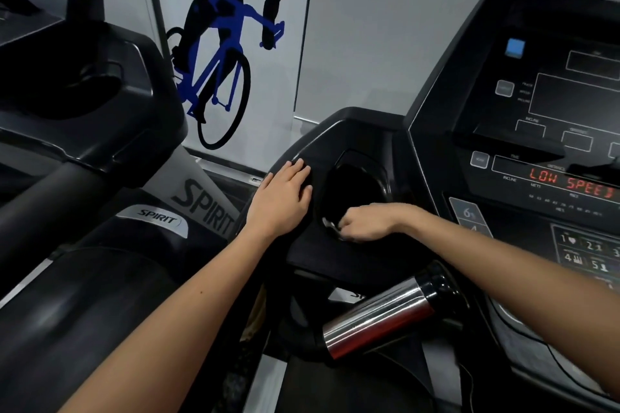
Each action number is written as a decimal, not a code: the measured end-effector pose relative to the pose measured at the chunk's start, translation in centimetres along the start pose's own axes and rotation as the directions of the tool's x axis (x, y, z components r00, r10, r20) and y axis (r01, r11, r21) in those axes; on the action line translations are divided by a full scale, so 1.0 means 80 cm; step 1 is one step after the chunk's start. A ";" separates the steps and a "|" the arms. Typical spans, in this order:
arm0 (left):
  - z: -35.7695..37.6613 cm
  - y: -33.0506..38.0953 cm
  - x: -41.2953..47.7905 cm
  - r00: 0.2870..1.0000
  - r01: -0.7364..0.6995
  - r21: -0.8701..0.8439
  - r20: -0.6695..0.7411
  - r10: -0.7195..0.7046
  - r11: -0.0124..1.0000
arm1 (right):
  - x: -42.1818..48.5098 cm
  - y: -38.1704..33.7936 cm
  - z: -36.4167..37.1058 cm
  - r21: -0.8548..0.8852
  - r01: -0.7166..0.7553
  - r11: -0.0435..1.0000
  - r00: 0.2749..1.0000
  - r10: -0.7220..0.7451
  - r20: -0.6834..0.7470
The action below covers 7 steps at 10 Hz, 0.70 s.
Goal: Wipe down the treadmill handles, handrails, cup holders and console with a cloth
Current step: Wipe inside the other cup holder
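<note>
Two bare forearms run up from the bottom edge, the left forearm (167, 312) from lower left and the right forearm (503, 261) from the lower right. Between them at lower centre sits a chrome handle grip (379, 318) with a black end cap, tilted and untouched. Left hand (285, 193) lies palm-down at mid-frame on the black wing of the treadmill console (436, 151), fingers straight and together, holding nothing, just left of the cup holder (382, 184). Right hand (364, 223) is at the lower rim of that cup holder, knuckles up and fingers curled tight round a small pale-grey cloth (330, 225). Only a scrap of the cloth shows past the fingertips, touching the rim; the rest is hidden under the hand. The cup holder is a dark glossy recess and its inside can't be made out. Right of frame, the console panel has a red readout (570, 179) showing "LOW SPEED", a blue square (515, 48) near its upper left, and a number keypad (583, 251) lower right, partly behind the right forearm. Left of frame is a second treadmill (100, 94) with a silver SPIRIT badge (157, 216). Upper centre is a wall graphic (218, 60) of a black cyclist on a blue bike.
</note>
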State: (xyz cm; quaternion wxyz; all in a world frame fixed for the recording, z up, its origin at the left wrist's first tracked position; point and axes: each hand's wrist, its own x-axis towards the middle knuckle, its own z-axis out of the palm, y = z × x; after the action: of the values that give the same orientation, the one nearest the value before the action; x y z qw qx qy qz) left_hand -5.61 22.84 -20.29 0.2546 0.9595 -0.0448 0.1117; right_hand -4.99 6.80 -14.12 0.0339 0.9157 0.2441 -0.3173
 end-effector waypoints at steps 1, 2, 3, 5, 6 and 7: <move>0.000 0.001 0.000 1.000 0.003 -0.001 -0.009 -0.003 1.000 | -0.002 -0.004 0.005 0.393 0.063 0.917 0.990 -0.007 -0.143; 0.000 -0.001 0.000 1.000 -0.006 -0.007 -0.014 0.006 1.000 | 0.000 -0.005 0.014 0.676 0.150 0.722 0.933 0.122 -0.338; -0.001 -0.001 0.001 1.000 -0.009 -0.011 -0.012 0.009 1.000 | -0.008 0.006 0.007 0.665 0.196 0.721 0.779 0.297 -0.553; -0.001 -0.001 0.000 1.000 -0.001 -0.022 -0.020 0.001 1.000 | -0.003 0.007 0.002 0.095 -0.142 0.985 0.810 0.171 -0.561; -0.001 0.001 -0.001 1.000 -0.002 -0.026 -0.020 0.001 1.000 | 0.028 0.002 0.017 -0.009 -0.083 0.997 0.976 0.079 -0.203; -0.001 0.001 -0.001 1.000 -0.002 -0.023 -0.022 0.001 1.000 | 0.037 0.003 0.015 -0.021 -0.066 0.998 0.996 0.065 -0.061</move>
State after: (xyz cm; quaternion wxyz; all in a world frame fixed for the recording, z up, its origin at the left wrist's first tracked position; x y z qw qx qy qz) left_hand -5.68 22.86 -20.18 0.2659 0.9553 -0.0440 0.1218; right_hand -3.57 7.53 -16.87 0.0476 0.9319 0.2186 -0.2856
